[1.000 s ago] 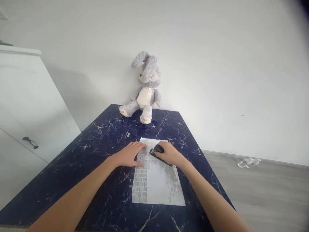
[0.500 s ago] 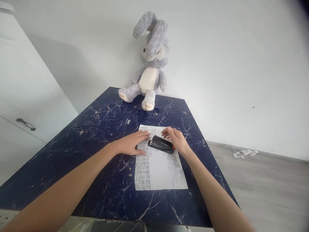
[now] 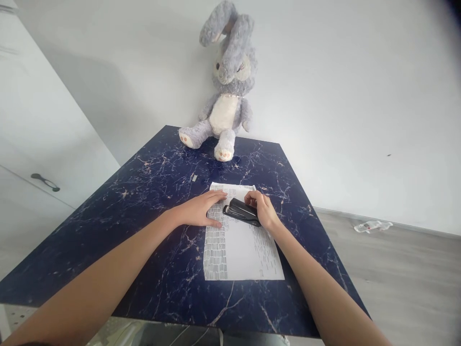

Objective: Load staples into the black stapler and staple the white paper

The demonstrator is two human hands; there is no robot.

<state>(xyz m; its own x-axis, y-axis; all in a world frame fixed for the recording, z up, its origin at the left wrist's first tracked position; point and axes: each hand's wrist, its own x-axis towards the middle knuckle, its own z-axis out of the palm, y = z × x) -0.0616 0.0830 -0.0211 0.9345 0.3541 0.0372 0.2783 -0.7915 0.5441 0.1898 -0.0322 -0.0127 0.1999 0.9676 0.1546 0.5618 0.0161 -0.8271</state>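
Observation:
A black stapler [image 3: 240, 211] lies slantwise on a printed sheet of paper [image 3: 242, 254], its narrow front end pointing left. My right hand [image 3: 262, 207] closes over the stapler's right end, fingers curled along its far side; the thumb is hard to see. That hand hides the red spot on the stapler's end. Spread over the sheet's left edge, my left hand [image 3: 203, 209] has its fingers stretched out and thumb apart, its fingertips just left of the stapler. Dense blocks of print run down the sheet's left side.
A grey plush rabbit [image 3: 225, 113] sits at the far end of the dark blue marbled table [image 3: 162, 269], against the wall. A small pale scrap [image 3: 194, 178] lies beyond the paper. White cabinet [image 3: 54, 129] stands left; clear plastic packaging [image 3: 372, 226] lies on the floor, right.
My right hand has come down onto the stapler's right end and covers its red spot. My left hand stays on the paper. The whole view has shifted slightly.

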